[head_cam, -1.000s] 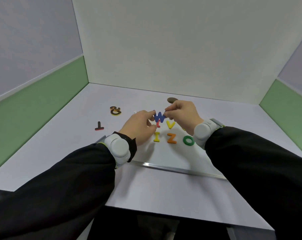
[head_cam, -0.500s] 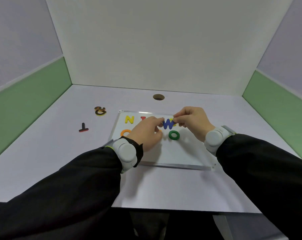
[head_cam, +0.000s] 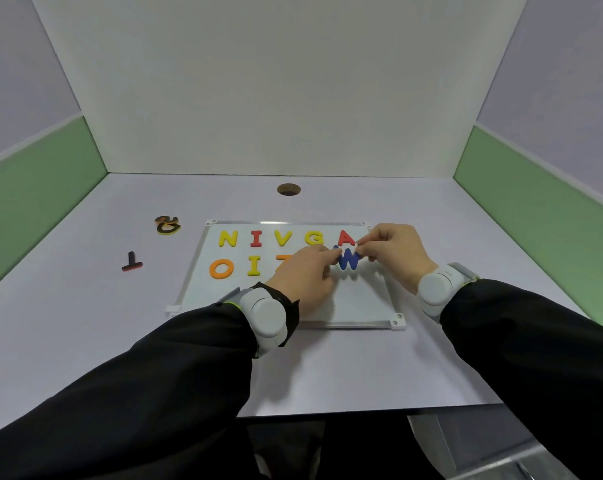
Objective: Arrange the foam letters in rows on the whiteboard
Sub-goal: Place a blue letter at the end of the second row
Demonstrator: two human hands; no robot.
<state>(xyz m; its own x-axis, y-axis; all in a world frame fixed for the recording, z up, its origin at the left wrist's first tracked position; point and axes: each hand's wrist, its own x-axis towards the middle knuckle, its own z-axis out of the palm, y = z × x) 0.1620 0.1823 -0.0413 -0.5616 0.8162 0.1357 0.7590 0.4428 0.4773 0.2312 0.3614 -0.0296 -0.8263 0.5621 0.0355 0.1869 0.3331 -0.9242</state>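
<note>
A whiteboard (head_cam: 362, 306) lies flat on the table. Its top row reads yellow N (head_cam: 228, 238), red I (head_cam: 256, 238), yellow V (head_cam: 283, 238), yellow G (head_cam: 314, 238), red A (head_cam: 345, 238). The second row starts with an orange O (head_cam: 221, 268) and a yellow I (head_cam: 254, 265); a further orange letter (head_cam: 283, 259) is partly hidden behind my left hand (head_cam: 305, 277). A blue W (head_cam: 348, 259) is pinched between both hands over the right of the second row. My right hand (head_cam: 393, 249) holds its right edge.
Left of the board lie a dark T with a red edge (head_cam: 132, 262) and a dark ampersand with an orange edge (head_cam: 167, 224). A round hole (head_cam: 288, 189) sits near the back wall. White and green walls enclose the table.
The view has shifted so the whole board shows. Both hands have carried the blue W rightward and down toward the right end of the second row, covering the green O.
</note>
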